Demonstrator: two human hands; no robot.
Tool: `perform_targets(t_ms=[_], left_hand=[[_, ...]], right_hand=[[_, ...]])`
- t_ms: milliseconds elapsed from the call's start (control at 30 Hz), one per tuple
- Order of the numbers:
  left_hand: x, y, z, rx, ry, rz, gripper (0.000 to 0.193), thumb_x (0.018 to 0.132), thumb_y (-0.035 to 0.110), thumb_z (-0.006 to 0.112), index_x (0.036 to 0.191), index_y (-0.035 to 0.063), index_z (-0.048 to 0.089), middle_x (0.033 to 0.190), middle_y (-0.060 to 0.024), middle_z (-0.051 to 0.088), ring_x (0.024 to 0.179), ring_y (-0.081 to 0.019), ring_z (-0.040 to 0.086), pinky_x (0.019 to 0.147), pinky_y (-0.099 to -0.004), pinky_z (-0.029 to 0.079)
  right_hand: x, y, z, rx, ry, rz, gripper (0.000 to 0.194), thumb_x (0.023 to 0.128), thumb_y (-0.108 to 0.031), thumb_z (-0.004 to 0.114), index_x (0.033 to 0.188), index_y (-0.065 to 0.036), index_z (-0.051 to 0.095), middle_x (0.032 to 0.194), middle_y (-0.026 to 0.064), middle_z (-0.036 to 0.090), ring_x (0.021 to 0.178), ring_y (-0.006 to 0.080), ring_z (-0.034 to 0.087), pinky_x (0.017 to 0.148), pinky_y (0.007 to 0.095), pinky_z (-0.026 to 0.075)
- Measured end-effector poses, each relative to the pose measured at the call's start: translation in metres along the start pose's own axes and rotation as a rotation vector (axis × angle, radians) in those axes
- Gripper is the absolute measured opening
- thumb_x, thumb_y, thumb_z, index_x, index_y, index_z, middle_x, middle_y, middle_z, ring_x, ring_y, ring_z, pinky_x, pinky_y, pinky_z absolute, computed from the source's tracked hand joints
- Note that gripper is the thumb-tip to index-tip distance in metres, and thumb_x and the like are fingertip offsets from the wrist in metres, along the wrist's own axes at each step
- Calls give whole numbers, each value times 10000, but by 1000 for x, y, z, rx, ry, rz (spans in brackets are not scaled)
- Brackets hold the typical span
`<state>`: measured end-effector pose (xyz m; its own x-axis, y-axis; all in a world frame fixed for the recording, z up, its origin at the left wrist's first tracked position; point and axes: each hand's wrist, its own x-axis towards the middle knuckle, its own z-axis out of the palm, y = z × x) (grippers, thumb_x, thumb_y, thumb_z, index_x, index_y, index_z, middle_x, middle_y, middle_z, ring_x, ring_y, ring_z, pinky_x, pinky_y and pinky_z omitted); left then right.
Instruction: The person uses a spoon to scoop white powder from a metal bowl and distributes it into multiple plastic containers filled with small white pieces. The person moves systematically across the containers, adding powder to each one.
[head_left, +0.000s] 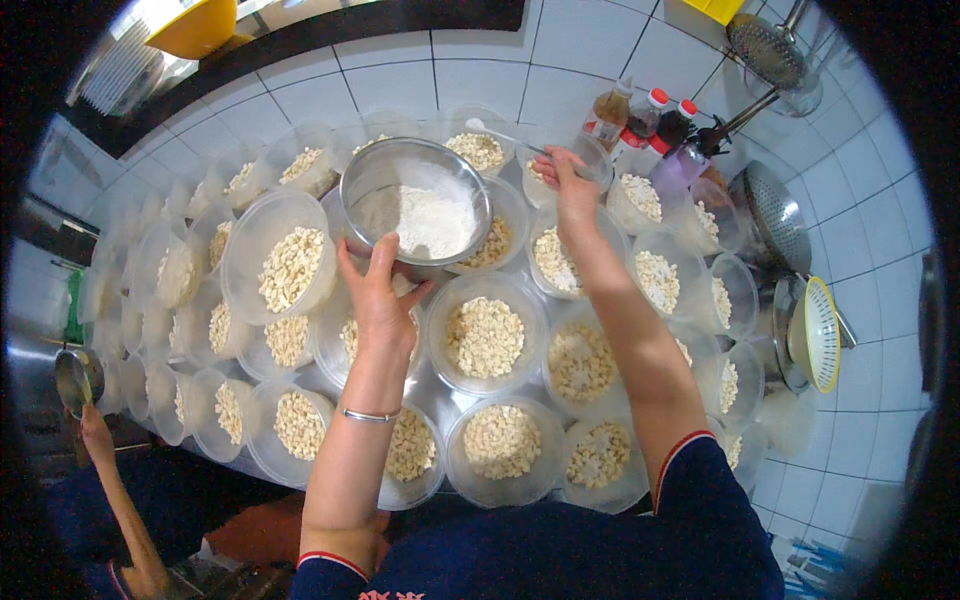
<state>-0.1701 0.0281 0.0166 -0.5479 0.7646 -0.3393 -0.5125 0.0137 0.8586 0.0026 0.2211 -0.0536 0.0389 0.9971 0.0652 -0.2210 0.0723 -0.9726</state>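
Observation:
My left hand (379, 289) grips a stainless steel bowl (367, 191) by its near side, thumb close to the rim. White powder (439, 221) lies in that bowl, heaped toward its right. In my right hand (564, 176) is a long-handled spoon (510, 139); its tip carries white powder over a back-row plastic tub (459, 124). Pale chopped pieces (476, 151) fill the bottom of that tub. Nearer to me stands another translucent tub (436, 330) of such pieces. White powder (596, 381) sits on the pieces in a tub right of it.
Several more tubs (232, 247) crowd the metal table, one resting raised on others. Bottles with red caps (658, 97), a perforated metal strainer (776, 217) and a yellow-rimmed basket (821, 334) stand right. At left, a co-worker's hand (96, 431) holds a round metal vessel (77, 375).

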Motion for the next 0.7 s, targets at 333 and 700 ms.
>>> perform_targets(t_ms=[333,700], left_hand=[[-12,-2,-20,13,-61,5,871,811,274,657,1448,192,69,1318,-106,326,1152,-261,402,800,-516,468],[-58,-7,-52,93,-186,75,830,814,214,629,1453,222,99,1299,-135,369,1077,-231,479,762,-395,485]], right_hand=[[-19,-30,-4,-530,-201,-359,299,940,-234,519,1071,7,636,1014,79,661,942,140,616,877,268,448],[-174,-129,-40,-311,-507,-206,254,936,-161,471,933,28,640,902,106,654,886,176,609,850,298,461]])
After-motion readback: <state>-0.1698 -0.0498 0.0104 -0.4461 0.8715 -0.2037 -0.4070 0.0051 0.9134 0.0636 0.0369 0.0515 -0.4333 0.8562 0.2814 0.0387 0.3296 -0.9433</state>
